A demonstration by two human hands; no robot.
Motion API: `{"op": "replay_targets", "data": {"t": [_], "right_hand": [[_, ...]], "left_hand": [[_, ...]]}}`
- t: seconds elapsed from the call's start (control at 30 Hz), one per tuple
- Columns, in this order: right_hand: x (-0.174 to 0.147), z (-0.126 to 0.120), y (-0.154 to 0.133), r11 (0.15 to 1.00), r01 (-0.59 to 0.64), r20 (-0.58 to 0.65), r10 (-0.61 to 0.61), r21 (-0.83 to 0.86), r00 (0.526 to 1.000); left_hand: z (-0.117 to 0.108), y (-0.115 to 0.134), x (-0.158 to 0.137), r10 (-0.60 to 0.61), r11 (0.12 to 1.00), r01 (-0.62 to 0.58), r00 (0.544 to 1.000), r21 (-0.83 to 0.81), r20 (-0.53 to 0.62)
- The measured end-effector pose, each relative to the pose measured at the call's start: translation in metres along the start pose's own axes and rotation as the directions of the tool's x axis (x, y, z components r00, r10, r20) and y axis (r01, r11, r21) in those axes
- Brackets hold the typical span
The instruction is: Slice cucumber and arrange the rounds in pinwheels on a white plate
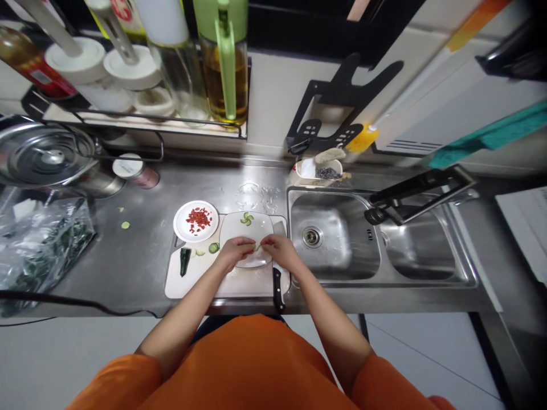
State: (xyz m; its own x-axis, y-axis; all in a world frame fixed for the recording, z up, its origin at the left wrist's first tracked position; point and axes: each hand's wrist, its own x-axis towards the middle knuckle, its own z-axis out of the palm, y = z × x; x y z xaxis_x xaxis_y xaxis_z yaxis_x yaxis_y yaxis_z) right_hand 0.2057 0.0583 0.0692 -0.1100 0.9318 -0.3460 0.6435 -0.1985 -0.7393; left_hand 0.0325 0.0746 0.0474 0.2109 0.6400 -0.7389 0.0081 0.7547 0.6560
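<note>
Through the head camera I look down on a white, square-cornered ceramic plate [233,224], my landmark, which lies on a white rectangular cutting board [188,288] in front of the orange-shirted person. The plate is nearly as long as it is wide, so I read no clear long axis on it; the board's long axis runs left to right beneath it. On the plate's far part, thin green-edged slices [247,218] are set in a small curved cluster. Over its near part, the left hand [238,251] and right hand [277,250] meet, the fingers of both nearly closed, pinching a small pale sliver [257,247]; it is too small for me to tell which way it points.

Left of the plate I see a round green cut piece [213,247] and a dark green, elongated vegetable piece [185,262], its long axis running away from the person. A round white dish [179,221] of chopped red bits [199,220] sits to the plate's far left. Right of the plate lies a knife with a black riveted handle [278,290], handle toward the person.

The worktop [132,256] is brushed steel. Right of the plate is a double steel sink [335,279]; beyond the plate, to the left, a bottle rack [205,128] hangs against the pale wall [271,85].
</note>
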Motion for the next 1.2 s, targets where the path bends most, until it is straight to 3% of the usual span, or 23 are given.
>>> {"op": "replay_targets", "data": {"t": [0.07,0.17,0.3,0.73,0.97,1.1,1.2], "right_hand": [[0.006,-0.004,0.007,0.992,-0.028,-0.003,0.028,-0.124,1.000],[0.016,-0.012,0.010,0.940,-0.079,-0.005,0.082,-0.331,0.997],[0.027,-0.019,0.004,0.853,-0.104,0.015,0.130,-0.511,0.991],[0.038,-0.013,0.007,0.682,0.123,0.128,-0.044,-0.720,0.991],[0.034,-0.010,0.007,0.659,0.123,0.104,-0.068,-0.742,0.992],[0.021,-0.011,0.008,0.704,0.022,0.021,-0.010,-0.709,1.000],[0.002,-0.006,0.010,0.736,-0.098,-0.085,0.055,-0.670,0.995]], "left_hand": [[0.008,0.001,0.007,0.108,0.976,-0.100,0.994,0.193,-0.028],[0.020,0.003,0.016,0.260,0.849,-0.195,0.963,0.492,-0.065],[0.030,0.004,0.023,0.370,0.699,-0.222,0.926,0.680,-0.078],[0.040,-0.011,0.039,0.451,0.429,-0.198,0.892,0.881,-0.019],[0.034,-0.026,0.046,0.617,0.318,-0.375,0.779,0.871,0.110],[0.029,-0.031,0.043,0.650,0.238,-0.486,0.723,0.841,0.235],[0.024,-0.033,0.037,0.695,0.158,-0.567,0.645,0.808,0.317]]}}
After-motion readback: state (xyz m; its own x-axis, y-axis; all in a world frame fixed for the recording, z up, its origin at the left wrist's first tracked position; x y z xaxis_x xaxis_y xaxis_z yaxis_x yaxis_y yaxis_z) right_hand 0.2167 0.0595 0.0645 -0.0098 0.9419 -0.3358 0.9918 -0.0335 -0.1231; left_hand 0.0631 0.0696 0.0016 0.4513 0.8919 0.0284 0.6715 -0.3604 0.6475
